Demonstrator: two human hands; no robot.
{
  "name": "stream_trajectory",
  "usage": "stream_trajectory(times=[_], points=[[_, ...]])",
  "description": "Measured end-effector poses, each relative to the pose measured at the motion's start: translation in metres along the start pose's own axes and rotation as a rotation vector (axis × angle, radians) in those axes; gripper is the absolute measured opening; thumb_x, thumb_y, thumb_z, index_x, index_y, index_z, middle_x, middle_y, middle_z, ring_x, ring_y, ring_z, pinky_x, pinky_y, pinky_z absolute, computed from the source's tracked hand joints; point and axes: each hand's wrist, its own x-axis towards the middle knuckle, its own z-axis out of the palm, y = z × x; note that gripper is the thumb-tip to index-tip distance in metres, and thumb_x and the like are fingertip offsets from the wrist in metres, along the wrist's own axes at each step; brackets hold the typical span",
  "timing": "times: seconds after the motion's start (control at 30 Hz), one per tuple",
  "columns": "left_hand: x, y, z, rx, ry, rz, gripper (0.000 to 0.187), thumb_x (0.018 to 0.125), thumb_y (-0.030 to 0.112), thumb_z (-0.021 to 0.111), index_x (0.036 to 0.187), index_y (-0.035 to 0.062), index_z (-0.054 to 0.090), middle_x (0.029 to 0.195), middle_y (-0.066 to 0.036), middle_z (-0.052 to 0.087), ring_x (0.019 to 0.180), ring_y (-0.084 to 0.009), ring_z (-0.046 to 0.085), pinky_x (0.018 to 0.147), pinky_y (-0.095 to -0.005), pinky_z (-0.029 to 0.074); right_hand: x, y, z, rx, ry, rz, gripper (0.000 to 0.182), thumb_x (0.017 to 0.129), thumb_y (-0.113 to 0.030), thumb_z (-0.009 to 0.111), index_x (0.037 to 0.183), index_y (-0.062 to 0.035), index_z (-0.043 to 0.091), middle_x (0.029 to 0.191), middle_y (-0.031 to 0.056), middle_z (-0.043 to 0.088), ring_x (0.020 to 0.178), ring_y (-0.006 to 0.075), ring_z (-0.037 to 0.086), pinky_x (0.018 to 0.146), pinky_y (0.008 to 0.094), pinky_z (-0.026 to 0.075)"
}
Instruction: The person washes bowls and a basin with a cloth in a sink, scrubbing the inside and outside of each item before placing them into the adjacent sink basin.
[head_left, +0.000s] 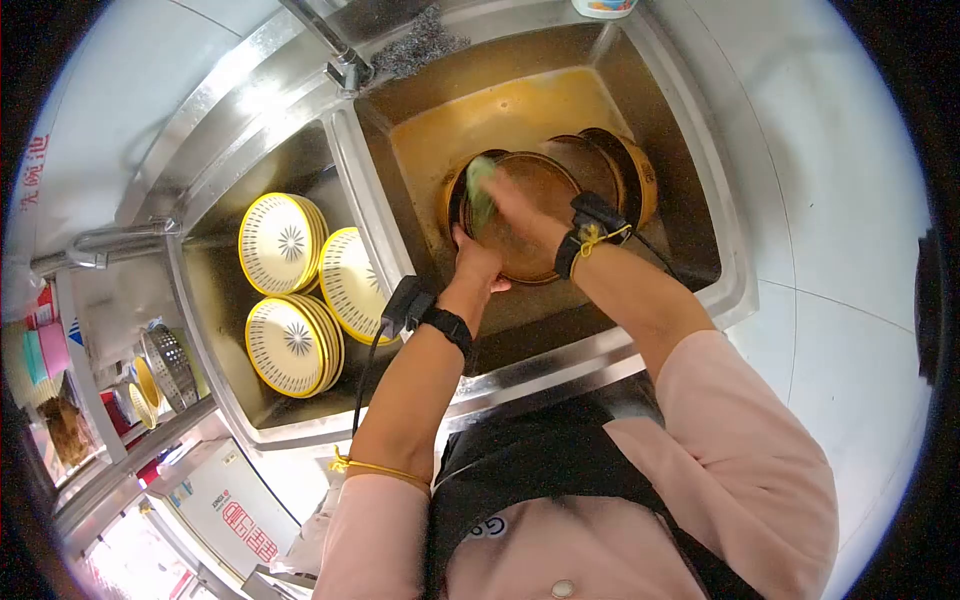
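A round brown pan [545, 195] with a raised rim lies tilted in the right sink basin, on top of other round dark pans. My left hand [478, 262] grips its near left edge, the thumb up along the rim and the fingers partly hidden. Over the pan's left part, my right hand [522, 212] is blurred by motion and holds a green scrubbing cloth [481, 190] against it. More round pans [628, 165] show at the right, partly in brownish water [500, 105].
Stacks of white plates with yellow rims [283, 243] stand in the left basin, beyond the metal divider [370, 190]. A faucet [345, 65] reaches over the back edge beside a grey wire scourer [420, 45]. Shelves with bowls and a strainer [170, 365] are at the left.
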Motion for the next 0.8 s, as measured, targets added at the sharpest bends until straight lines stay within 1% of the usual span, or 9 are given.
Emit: stream_trajectory(times=[0.07,0.17,0.23,0.3,0.47,0.53,0.67,0.77,0.8], points=[[0.012,-0.001,-0.007,-0.004,-0.081,-0.022,0.085,0.076,0.002,0.049,0.132,0.0265,-0.010,0.128,-0.014,0.033,0.092,-0.0326,0.052,0.055,-0.0455,0.052,0.002,0.028,-0.014,-0.431,-0.764,-0.134,0.057,0.083,-0.039,0.041,0.128,-0.0049,0.031,0.126,0.0124,0.037,0.117,0.0230,0.033,0.093,0.0333,0.028],[0.001,0.019,-0.006,-0.078,-0.111,-0.128,0.092,0.070,0.005,0.055,0.131,0.0264,-0.010,0.128,-0.011,0.033,0.103,-0.0346,0.046,0.062,-0.0541,0.049,-0.027,-0.002,-0.043,-0.966,-1.019,-0.236,0.050,0.084,-0.035,0.041,0.123,-0.0042,0.036,0.120,0.0112,0.041,0.112,0.0216,0.037,0.090,0.0331,0.030],[-0.012,0.029,-0.004,-0.038,0.073,-0.117,0.079,0.079,-0.005,0.040,0.133,0.0298,-0.005,0.131,-0.015,0.029,0.099,-0.0348,0.049,0.068,-0.0496,0.049,-0.046,-0.036,-0.059,-1.440,-1.215,-0.326,0.045,0.082,-0.032,0.043,0.119,-0.0047,0.040,0.116,0.0099,0.044,0.107,0.0207,0.039,0.088,0.0330,0.032],[0.051,-0.011,-0.005,0.109,-0.018,-0.035,0.078,0.079,-0.002,0.045,0.134,0.0287,-0.002,0.130,-0.015,0.030,0.102,-0.0360,0.047,0.073,-0.0547,0.045,-0.038,-0.047,-0.073,-1.730,-1.213,-0.443,0.043,0.080,-0.031,0.045,0.115,-0.0064,0.043,0.111,0.0087,0.045,0.104,0.0203,0.040,0.087,0.0331,0.032],[-0.014,0.015,-0.002,0.388,0.099,0.161,0.071,0.082,0.001,0.045,0.134,0.0272,0.004,0.125,-0.016,0.039,0.094,-0.0354,0.052,0.062,-0.0487,0.050,0.016,-0.048,-0.086,-2.132,-0.623,-1.219,0.036,0.074,-0.028,0.052,0.106,-0.0105,0.049,0.100,0.0057,0.047,0.097,0.0193,0.041,0.084,0.0331,0.034],[-0.013,0.017,-0.004,0.383,0.119,0.119,0.070,0.082,0.001,0.044,0.134,0.0269,0.005,0.123,-0.015,0.041,0.092,-0.0351,0.053,0.060,-0.0466,0.051,0.018,-0.048,-0.090,-2.195,-0.620,-1.350,0.034,0.072,-0.027,0.054,0.102,-0.0122,0.052,0.096,0.0045,0.048,0.094,0.0189,0.042,0.083,0.0331,0.034],[0.002,-0.003,-0.013,0.181,0.053,0.181,0.073,0.079,0.019,0.054,0.132,0.0294,0.004,0.127,-0.014,0.036,0.095,-0.0405,0.050,0.051,-0.0492,0.051,-0.029,-0.033,-0.113,-2.123,-0.705,-1.194,0.031,0.068,-0.026,0.058,0.096,-0.0133,0.057,0.091,0.0049,0.051,0.089,0.0200,0.045,0.082,0.0339,0.036],[0.014,-0.011,-0.007,-0.033,0.045,0.116,0.067,0.082,0.022,0.049,0.132,0.0285,0.006,0.127,-0.013,0.035,0.099,-0.0405,0.048,0.052,-0.0509,0.051,-0.070,-0.035,-0.091,-1.851,-1.011,-0.466,0.043,0.071,-0.021,0.054,0.110,-0.0051,0.048,0.095,0.0158,0.054,0.093,0.0295,0.051,0.082,0.0403,0.037],[0.014,-0.012,-0.005,-0.035,0.043,0.112,0.067,0.082,0.022,0.049,0.132,0.0285,0.006,0.127,-0.013,0.035,0.099,-0.0405,0.048,0.052,-0.0509,0.051,-0.063,0.005,-0.094,-1.676,-0.995,-0.473,0.046,0.072,-0.020,0.052,0.114,-0.0033,0.044,0.098,0.0193,0.054,0.095,0.0330,0.050,0.084,0.0417,0.036]])
